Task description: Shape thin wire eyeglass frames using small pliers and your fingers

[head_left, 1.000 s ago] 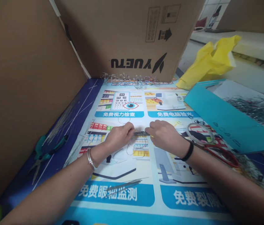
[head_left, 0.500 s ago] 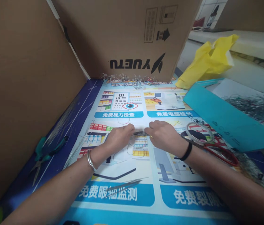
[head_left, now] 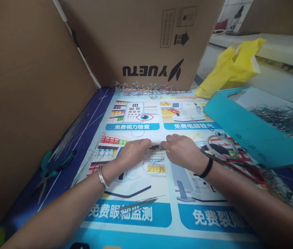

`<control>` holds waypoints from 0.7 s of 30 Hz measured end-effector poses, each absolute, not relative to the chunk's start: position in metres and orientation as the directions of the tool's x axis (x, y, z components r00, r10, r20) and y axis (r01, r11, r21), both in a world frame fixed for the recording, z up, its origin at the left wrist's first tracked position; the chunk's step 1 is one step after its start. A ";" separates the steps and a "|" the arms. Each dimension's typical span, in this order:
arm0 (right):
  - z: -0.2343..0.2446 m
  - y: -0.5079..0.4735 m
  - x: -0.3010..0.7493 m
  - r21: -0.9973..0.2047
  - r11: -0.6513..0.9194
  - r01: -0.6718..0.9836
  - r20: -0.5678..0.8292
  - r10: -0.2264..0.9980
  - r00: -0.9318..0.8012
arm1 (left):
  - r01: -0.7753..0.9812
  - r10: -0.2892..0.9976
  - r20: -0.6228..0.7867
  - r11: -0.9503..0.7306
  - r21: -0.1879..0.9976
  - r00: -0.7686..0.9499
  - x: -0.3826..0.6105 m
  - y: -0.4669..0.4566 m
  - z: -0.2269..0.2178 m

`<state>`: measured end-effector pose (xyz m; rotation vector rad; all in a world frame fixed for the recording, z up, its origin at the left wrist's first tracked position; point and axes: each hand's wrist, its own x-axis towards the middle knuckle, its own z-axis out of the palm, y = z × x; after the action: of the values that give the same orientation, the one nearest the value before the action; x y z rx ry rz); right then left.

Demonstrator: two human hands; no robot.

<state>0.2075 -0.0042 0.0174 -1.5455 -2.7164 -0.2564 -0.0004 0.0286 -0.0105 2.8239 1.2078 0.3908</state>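
Observation:
My left hand (head_left: 137, 152), with a silver bangle at the wrist, is closed in a pinch. My right hand (head_left: 180, 148), wearing a black wristband, pinches opposite it, a short gap apart. Between the fingertips runs a dark, thin bundle of wire (head_left: 157, 147), its ends hidden by the fingers. A fine wire loop appears to hang below it over the printed sheet. Beside my right wrist lie red-handled scissors (head_left: 247, 171) and a clear round spool (head_left: 222, 147).
Teal-handled pliers (head_left: 47, 169) and loose wires lie at left. Short dark wires (head_left: 142, 204) rest in front. A cardboard box (head_left: 141, 41) walls the back, wire pieces (head_left: 151, 86) along its foot. At right stand a blue box (head_left: 255, 135) holding wire scraps and a yellow bag (head_left: 229, 69).
My left hand has shifted very slightly right, toward my right hand. Both hands keep their pinch, and the surroundings look the same.

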 end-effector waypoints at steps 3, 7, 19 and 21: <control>0.018 -0.005 0.207 0.138 0.487 0.862 0.075 0.863 -0.500 | 0.697 0.706 0.215 -0.706 0.128 0.675 -0.001 0.029 -0.011; 0.018 -0.006 0.207 0.131 0.475 0.870 0.067 0.871 -0.486 | 0.686 0.698 0.213 -0.714 0.139 0.683 -0.001 0.029 -0.012; 0.014 -0.002 0.218 0.128 0.478 0.869 0.130 0.861 -0.492 | 0.639 0.804 0.228 -0.580 0.506 0.550 -0.007 0.030 -0.006; 0.014 -0.003 0.218 0.129 0.480 0.868 0.136 0.858 -0.495 | 0.626 0.803 0.235 -0.580 0.522 0.548 -0.008 0.030 -0.007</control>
<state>0.2181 -0.0025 0.0136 -1.5513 -2.6565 -0.2788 -0.0076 0.0300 -0.0074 2.4096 1.1682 0.6454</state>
